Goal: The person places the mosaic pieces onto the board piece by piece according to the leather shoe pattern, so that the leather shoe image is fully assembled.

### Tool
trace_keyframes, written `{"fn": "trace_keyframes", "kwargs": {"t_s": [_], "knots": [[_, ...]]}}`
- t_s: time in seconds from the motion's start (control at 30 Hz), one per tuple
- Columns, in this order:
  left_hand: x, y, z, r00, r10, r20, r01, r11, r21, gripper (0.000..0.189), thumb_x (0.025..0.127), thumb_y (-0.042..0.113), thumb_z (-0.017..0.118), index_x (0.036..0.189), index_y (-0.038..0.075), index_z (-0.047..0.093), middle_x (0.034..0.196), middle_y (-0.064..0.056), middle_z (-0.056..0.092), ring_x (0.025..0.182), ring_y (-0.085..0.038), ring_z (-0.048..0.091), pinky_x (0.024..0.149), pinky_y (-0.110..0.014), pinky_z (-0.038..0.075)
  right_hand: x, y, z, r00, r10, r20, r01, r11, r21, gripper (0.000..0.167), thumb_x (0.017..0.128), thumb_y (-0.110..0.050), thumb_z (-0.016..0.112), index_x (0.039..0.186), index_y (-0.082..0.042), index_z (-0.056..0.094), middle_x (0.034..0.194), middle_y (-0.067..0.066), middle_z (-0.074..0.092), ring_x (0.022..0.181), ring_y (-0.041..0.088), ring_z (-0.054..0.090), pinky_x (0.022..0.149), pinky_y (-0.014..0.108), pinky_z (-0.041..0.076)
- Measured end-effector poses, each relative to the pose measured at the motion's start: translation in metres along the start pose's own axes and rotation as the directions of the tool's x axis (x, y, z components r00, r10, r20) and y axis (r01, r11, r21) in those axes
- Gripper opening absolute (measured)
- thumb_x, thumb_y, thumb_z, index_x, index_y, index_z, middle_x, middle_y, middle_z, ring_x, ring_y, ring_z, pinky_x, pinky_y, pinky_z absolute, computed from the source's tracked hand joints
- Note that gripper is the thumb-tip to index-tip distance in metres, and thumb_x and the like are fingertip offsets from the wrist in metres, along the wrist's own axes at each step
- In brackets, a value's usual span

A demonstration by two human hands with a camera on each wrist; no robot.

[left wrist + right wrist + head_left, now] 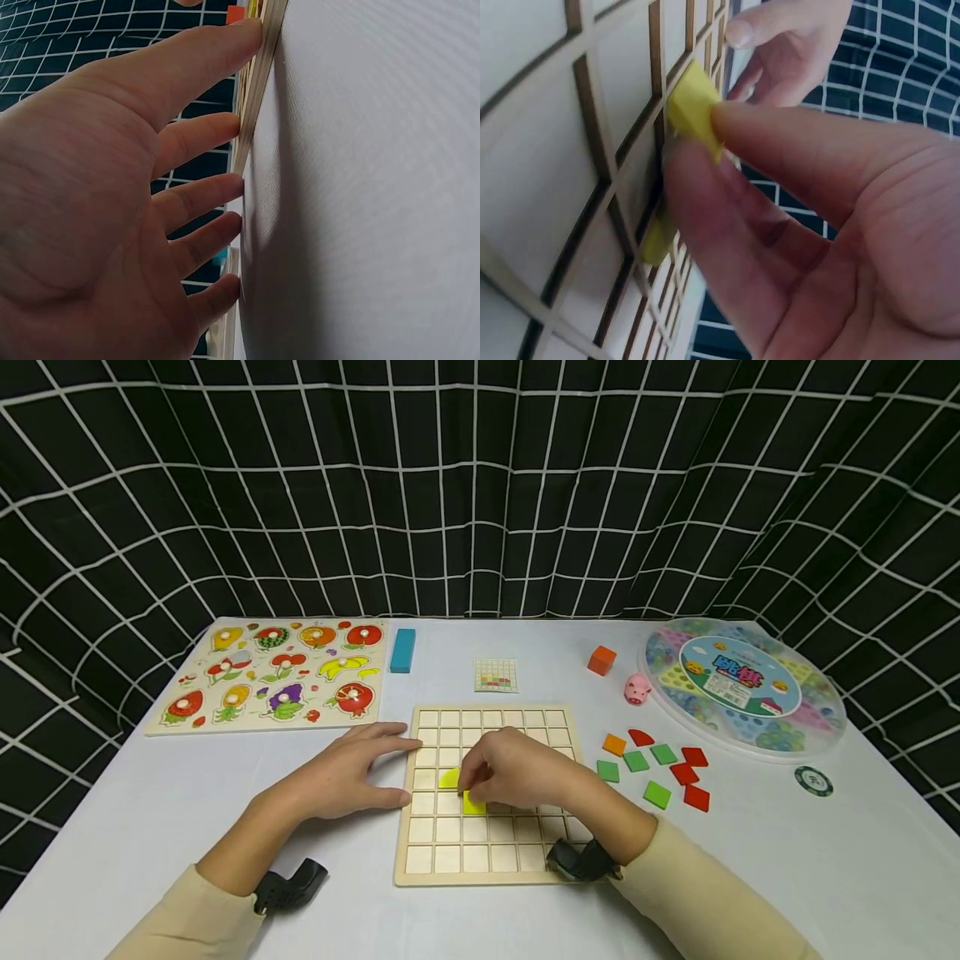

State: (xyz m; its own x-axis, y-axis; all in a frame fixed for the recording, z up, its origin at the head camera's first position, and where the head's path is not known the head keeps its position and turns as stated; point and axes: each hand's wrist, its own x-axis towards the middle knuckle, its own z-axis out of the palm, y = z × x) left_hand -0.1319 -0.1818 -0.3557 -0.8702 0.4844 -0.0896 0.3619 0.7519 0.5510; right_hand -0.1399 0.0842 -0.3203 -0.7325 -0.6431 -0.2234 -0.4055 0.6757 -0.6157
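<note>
White desk (352,902), grid board (475,858) under right hand (521,768), which pinches yellow tile (692,101); left hand (348,774) spread at board's edge. Likely placing; next needs squaring, then release.

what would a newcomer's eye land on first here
Probably the bright yellow tile pinched in the person's right grip, at the pale wooden grid in the middle. After that, the big round clear case with a blue label on the far right, and the colourful fruit puzzle on the far left.
</note>
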Motion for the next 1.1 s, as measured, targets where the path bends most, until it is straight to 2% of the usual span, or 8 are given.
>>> {"fn": "trace_keyframes", "kwargs": {"t_s": [0.07, 0.13, 0.3, 0.43, 0.57, 0.7, 0.83, 1.1], "knots": [[0.0, 0.0, 0.0, 1.0, 0.001, -0.002, -0.001, 1.0, 0.0, 0.068, 0.086, 0.044, 0.081, 0.148, 0.026, 0.058, 0.161, -0.011, 0.044, 0.151, -0.04, 0.035, 0.117, -0.067, 0.032, 0.0, -0.002, 0.001, 0.999, -0.025, -0.02, 0.023, 0.997, -0.073, 0.014, 0.087, -0.003, 0.078, 0.087, -0.017, 0.08, 0.071, -0.01, 0.067, 0.072, 0.01, 0.06, 0.081, 0.032, 0.048], [0.0, 0.0, 0.0, 1.0, -0.001, -0.004, 0.001, 1.0, 0.001, 0.068, 0.086, 0.043, 0.081, 0.148, 0.025, 0.058, 0.161, -0.011, 0.044, 0.151, -0.04, 0.035, 0.118, -0.067, 0.032, -0.001, -0.004, 0.002, 0.999, -0.037, -0.03, 0.033, 0.992, -0.12, 0.015, 0.087, -0.003, 0.079, 0.087, -0.018, 0.081, 0.07, -0.012, 0.066, 0.073, 0.009, 0.058, 0.083, 0.033, 0.045], [0.0, 0.0, 0.001, 1.0, -0.02, 0.005, 0.02, 1.0, -0.003, 0.069, 0.086, 0.045, 0.08, 0.148, 0.025, 0.058, 0.161, -0.011, 0.043, 0.152, -0.041, 0.034, 0.117, -0.068, 0.032, 0.0, -0.005, 0.003, 0.999, -0.034, -0.027, 0.03, 0.99, -0.134, 0.017, 0.084, -0.003, 0.082, 0.088, -0.019, 0.081, 0.074, -0.012, 0.066, 0.074, 0.009, 0.059, 0.081, 0.033, 0.047], [0.0, 0.0, 0.001, 1.0, -0.006, -0.002, 0.006, 1.0, 0.001, 0.068, 0.085, 0.044, 0.081, 0.147, 0.025, 0.059, 0.161, -0.011, 0.044, 0.151, -0.04, 0.035, 0.117, -0.068, 0.032, 0.0, -0.004, 0.003, 0.998, -0.053, -0.021, 0.049, 0.987, -0.153, 0.018, 0.082, -0.003, 0.084, 0.091, -0.018, 0.081, 0.077, -0.011, 0.065, 0.076, 0.009, 0.058, 0.085, 0.033, 0.044], [0.0, -0.001, 0.001, 1.0, 0.008, -0.007, -0.007, 1.0, 0.004, 0.068, 0.085, 0.042, 0.082, 0.147, 0.025, 0.059, 0.16, -0.011, 0.045, 0.15, -0.04, 0.036, 0.117, -0.067, 0.032, -0.001, -0.004, 0.003, 0.998, -0.068, -0.015, 0.065, 0.985, -0.158, 0.019, 0.082, -0.002, 0.084, 0.091, -0.018, 0.081, 0.076, -0.01, 0.063, 0.075, 0.009, 0.057, 0.081, 0.031, 0.046], [0.001, 0.0, 0.0, 1.0, -0.005, 0.0, 0.005, 1.0, 0.005, 0.069, 0.086, 0.044, 0.081, 0.148, 0.024, 0.058, 0.161, -0.012, 0.044, 0.151, -0.041, 0.035, 0.117, -0.068, 0.032, -0.001, -0.003, 0.003, 0.998, -0.06, -0.008, 0.058, 0.987, -0.15, 0.018, 0.083, -0.003, 0.083, 0.09, -0.019, 0.081, 0.075, -0.011, 0.064, 0.075, 0.009, 0.058, 0.073, 0.027, 0.049], [0.001, 0.0, 0.0, 1.0, -0.016, 0.006, 0.016, 1.0, 0.006, 0.069, 0.086, 0.045, 0.081, 0.148, 0.025, 0.058, 0.162, -0.011, 0.043, 0.152, -0.041, 0.034, 0.118, -0.068, 0.032, -0.003, 0.0, -0.001, 0.998, -0.067, 0.001, 0.067, 0.991, -0.118, 0.017, 0.084, -0.003, 0.083, 0.089, -0.019, 0.08, 0.078, -0.011, 0.066, 0.077, 0.009, 0.059, 0.073, 0.026, 0.051], [0.002, 0.0, 0.001, 1.0, -0.014, 0.007, 0.014, 1.0, 0.01, 0.069, 0.086, 0.047, 0.08, 0.148, 0.025, 0.058, 0.162, -0.011, 0.043, 0.151, -0.041, 0.034, 0.117, -0.069, 0.032, -0.017, 0.009, -0.027, 0.993, -0.099, -0.057, 0.094, 0.992, -0.086, 0.015, 0.086, -0.005, 0.079, 0.097, -0.016, 0.081, 0.089, -0.007, 0.07, 0.082, 0.009, 0.061, 0.073, 0.026, 0.053]]}}
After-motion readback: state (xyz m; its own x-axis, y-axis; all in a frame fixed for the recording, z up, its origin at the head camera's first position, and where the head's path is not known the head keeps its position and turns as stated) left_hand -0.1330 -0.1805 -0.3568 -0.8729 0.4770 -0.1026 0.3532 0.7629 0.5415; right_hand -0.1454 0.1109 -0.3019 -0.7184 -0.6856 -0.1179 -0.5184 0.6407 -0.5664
